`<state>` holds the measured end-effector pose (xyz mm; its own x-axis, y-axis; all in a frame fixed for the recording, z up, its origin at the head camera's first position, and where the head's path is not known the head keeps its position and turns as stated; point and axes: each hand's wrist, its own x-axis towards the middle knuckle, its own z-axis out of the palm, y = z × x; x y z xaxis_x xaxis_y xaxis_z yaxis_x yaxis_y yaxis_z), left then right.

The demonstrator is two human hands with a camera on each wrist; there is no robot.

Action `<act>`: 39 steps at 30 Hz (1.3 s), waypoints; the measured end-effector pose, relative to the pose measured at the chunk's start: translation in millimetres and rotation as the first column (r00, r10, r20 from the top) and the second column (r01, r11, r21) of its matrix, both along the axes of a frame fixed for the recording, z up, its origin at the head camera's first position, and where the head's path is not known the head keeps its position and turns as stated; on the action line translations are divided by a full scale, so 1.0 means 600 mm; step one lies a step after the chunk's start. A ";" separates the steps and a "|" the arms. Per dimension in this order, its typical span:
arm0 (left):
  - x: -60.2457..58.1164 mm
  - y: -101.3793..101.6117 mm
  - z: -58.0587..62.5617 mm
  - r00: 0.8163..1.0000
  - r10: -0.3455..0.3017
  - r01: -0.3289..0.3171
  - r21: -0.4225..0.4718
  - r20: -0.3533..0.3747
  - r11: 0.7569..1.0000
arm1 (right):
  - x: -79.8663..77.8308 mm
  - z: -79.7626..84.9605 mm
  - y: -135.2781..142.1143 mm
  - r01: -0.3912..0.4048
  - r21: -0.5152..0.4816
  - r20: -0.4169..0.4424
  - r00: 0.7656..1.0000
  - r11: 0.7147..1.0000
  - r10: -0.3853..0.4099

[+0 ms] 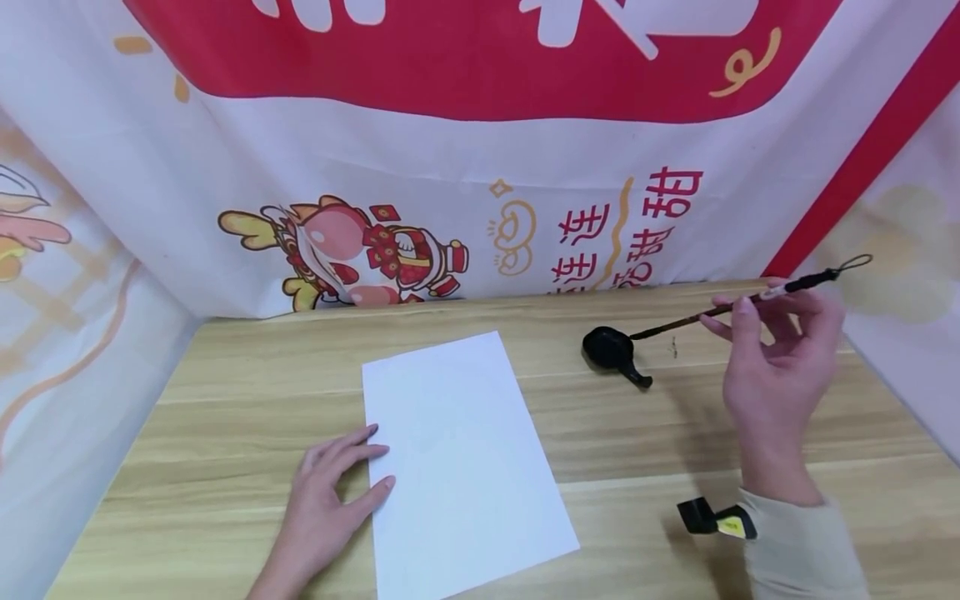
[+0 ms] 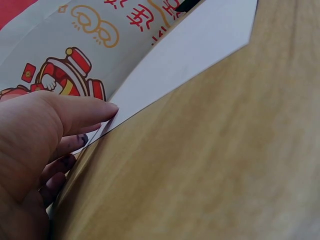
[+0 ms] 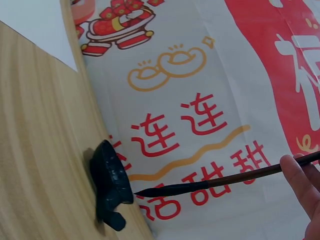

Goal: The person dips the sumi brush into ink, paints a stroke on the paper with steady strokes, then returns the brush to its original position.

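A calligraphy brush point(image 1: 682, 322) is pinched in my right hand point(image 1: 783, 358), its handle slanting up to a looped cord. In the right wrist view, the dark brush tip point(image 3: 165, 190) points at the rim of a small black ink dish point(image 3: 111, 180); whether they touch I cannot tell. The dish has a short curved handle and stands on the table. My left hand point(image 1: 330, 500) rests at the left edge of a blank white sheet of paper point(image 1: 465, 467), fingertips on it. Dark smudges show on some left fingertips point(image 2: 82, 139).
Light wood-grain table point(image 1: 225, 417) lies under everything. A printed cloth point(image 1: 480, 167) with red lettering and cartoon figures hangs along the back edge, and patterned cloth point(image 1: 67, 292) also flanks the left. A black strap piece with a yellow label point(image 1: 731, 525) sticks out by the right wrist.
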<state>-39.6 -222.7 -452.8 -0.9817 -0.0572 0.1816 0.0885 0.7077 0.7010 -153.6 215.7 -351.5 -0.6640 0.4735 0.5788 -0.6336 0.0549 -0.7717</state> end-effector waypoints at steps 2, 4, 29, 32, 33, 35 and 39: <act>0.000 0.000 0.000 1.000 0.002 -0.002 0.001 0.007 1.000 | -0.001 -0.005 -0.004 -0.001 0.033 0.021 1.000 0.999 0.000; 0.001 0.000 -0.001 1.000 0.004 -0.004 0.003 0.011 1.000 | -0.001 -0.008 -0.006 -0.012 0.023 0.043 0.999 1.000 0.011; 0.000 0.000 0.000 1.000 0.003 -0.003 -0.001 0.002 1.000 | -0.007 -0.013 -0.011 0.036 0.074 -0.007 0.999 0.997 -0.035; -0.001 0.000 -0.001 1.000 0.004 -0.004 0.001 -0.003 1.000 | -0.008 -0.013 -0.007 0.054 0.086 0.004 0.999 0.995 -0.054; -0.001 0.000 -0.001 1.000 0.004 -0.004 0.003 -0.004 1.000 | -0.008 -0.013 -0.004 0.058 0.081 0.000 0.998 0.995 -0.058; -0.001 0.000 -0.001 1.000 0.002 -0.002 0.005 -0.006 1.000 | -0.009 -0.012 -0.001 0.049 0.037 -0.017 0.999 0.998 -0.048; -0.001 0.000 -0.001 1.000 0.004 -0.004 0.005 0.004 1.000 | -0.008 -0.008 0.002 0.015 -0.044 -0.062 0.998 0.999 -0.017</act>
<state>-40.2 -222.9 -453.1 -0.9822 -0.0618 0.1774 0.0829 0.7047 0.7046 -158.2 216.7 -356.4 -0.6192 0.5096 0.5974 -0.6799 0.0325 -0.7326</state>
